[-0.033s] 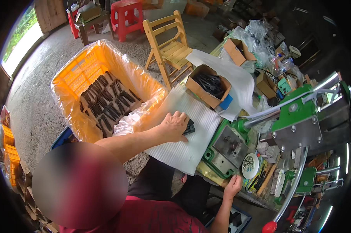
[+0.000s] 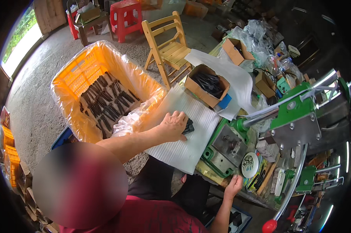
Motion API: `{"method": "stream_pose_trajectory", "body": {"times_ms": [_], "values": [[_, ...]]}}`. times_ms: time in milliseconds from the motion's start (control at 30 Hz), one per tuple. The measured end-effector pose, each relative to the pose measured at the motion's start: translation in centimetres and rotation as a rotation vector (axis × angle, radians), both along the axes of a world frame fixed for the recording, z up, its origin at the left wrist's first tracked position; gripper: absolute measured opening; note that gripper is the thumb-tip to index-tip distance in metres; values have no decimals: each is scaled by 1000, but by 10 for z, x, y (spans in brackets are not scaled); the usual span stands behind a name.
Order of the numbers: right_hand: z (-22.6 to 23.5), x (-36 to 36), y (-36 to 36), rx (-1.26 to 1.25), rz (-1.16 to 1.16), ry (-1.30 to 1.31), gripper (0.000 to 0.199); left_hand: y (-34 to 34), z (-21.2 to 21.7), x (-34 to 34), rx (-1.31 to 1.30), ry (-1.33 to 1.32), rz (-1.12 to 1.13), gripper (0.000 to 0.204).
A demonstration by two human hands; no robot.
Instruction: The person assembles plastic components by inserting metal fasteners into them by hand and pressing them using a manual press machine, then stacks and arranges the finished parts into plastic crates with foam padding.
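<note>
Head view, frame centre: left hand (image 2: 173,125) covers small black parts (image 2: 189,126) on white foam sheet (image 2: 183,149), grip unclear; right hand (image 2: 233,187), lower centre, rests open and empty.

crate (image 2: 72,73) left | foam sheet (image 2: 191,143) centre | press (image 2: 295,116) right | box (image 2: 206,86) behind sheet
</note>
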State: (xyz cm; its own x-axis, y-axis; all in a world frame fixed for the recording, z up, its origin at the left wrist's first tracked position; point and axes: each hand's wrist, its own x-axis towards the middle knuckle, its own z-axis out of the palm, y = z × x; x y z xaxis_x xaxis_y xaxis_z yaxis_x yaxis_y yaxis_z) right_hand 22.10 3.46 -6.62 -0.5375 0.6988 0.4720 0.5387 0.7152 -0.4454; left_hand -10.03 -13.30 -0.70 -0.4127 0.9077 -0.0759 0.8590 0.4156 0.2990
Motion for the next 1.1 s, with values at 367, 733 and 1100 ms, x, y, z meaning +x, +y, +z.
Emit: {"method": "stream_pose_trajectory", "body": {"times_ms": [367,733,1100], "values": [[54,-29,-63,-50,219,423,6,11,-15,0,94,-137,145,52],[72,-169,-90,53,816,31,18,26,-18,6,74,-67,285,44],[27,-178,-92,34,722,-98,24,30,-23,13,125,-71,407,29]]}}
